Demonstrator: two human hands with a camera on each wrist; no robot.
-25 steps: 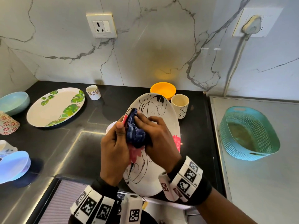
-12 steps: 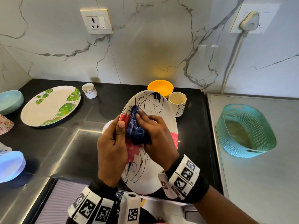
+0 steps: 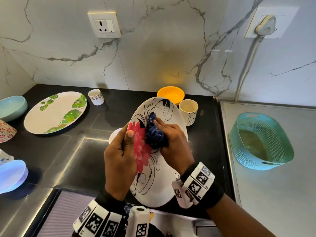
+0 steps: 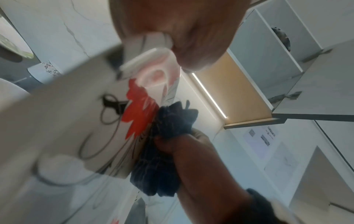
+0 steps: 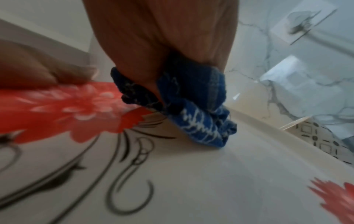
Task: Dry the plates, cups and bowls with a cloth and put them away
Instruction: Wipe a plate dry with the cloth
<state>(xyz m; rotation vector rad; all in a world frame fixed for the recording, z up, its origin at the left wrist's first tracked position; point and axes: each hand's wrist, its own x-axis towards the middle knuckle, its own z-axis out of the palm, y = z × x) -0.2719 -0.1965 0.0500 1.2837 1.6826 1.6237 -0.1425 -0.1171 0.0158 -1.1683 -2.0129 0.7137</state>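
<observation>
A large oval white plate [image 3: 164, 182] with a red flower and black swirls is tilted up above the black counter. My left hand [image 3: 119, 161] grips its left rim, thumb on the flower. My right hand [image 3: 172, 142] holds a bunched dark blue cloth [image 3: 153, 132] and presses it on the plate's face beside the flower. In the right wrist view the blue cloth [image 5: 197, 112] sits under my fingers on the plate [image 5: 210, 181]. The left wrist view shows the plate [image 4: 57, 121] edge-on with the cloth [image 4: 168, 133] against it.
On the counter: a leaf-print oval plate [image 3: 54, 112], a small floral cup [image 3: 96, 97], an orange bowl [image 3: 171, 95], a patterned cream cup [image 3: 188, 112], a pale blue bowl [image 3: 12, 107], a floral cup [image 3: 6, 132], a lilac bowl [image 3: 12, 175]. A teal basket [image 3: 261, 142] stands on the steel surface at right.
My right hand has slid the cloth to the right across the plate, uncovering the red flower. My left hand keeps its grip on the rim.
</observation>
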